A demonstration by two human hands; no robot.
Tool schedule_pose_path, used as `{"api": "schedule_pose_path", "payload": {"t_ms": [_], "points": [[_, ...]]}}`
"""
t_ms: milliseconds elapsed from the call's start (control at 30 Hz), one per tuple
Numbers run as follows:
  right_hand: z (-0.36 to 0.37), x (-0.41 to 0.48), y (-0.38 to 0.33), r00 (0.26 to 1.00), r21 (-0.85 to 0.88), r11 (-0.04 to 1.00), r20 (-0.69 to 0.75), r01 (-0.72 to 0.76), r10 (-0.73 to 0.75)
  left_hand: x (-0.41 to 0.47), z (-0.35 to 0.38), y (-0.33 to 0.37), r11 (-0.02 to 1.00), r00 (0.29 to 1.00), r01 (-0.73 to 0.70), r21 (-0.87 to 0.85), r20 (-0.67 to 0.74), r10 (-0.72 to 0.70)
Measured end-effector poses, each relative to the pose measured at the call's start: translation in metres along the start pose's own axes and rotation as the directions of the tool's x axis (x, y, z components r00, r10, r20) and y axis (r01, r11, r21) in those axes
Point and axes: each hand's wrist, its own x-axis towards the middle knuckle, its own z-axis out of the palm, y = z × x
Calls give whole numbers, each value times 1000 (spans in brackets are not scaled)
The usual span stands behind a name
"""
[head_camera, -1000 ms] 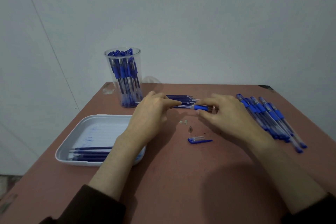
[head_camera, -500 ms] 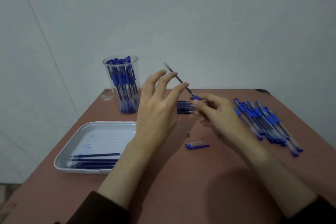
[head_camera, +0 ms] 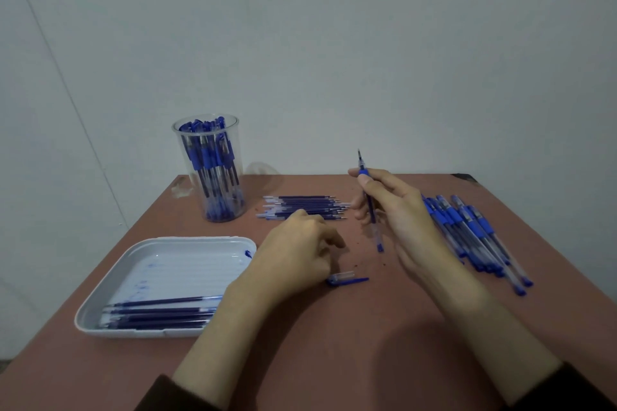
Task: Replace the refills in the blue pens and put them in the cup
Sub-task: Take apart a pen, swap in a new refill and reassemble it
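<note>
My right hand [head_camera: 404, 210] grips a blue pen [head_camera: 371, 210] by its barrel, held nearly upright above the table, with the refill tip sticking out at the top. My left hand [head_camera: 297, 253] is low over the table with fingers curled down; what lies under the fingertips is hidden. A loose blue pen cap [head_camera: 345, 279] lies just right of that hand. New refills [head_camera: 307, 205] are piled behind it. The clear cup [head_camera: 210, 170] at the back left holds several blue pens. Several more blue pens [head_camera: 474, 237] lie in a row at the right.
A white tray [head_camera: 187, 243] at the front left holds several dark refills [head_camera: 160, 310] along its near side. The brown table [head_camera: 334, 344] meets a pale wall at the back, and its left edge runs close beside the tray.
My left hand has dropped from the raised refill to the table near the cap. My right hand has turned the pen more upright, with the refill pushed further into the barrel.
</note>
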Motion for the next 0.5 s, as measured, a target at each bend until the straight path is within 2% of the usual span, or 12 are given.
{"api": "schedule_pose_path", "payload": {"t_ms": [500], "points": [[0,0,0,1000,12,1000,8,7,-7,1,-1,-11,986,995,2,-168,99,15]]}}
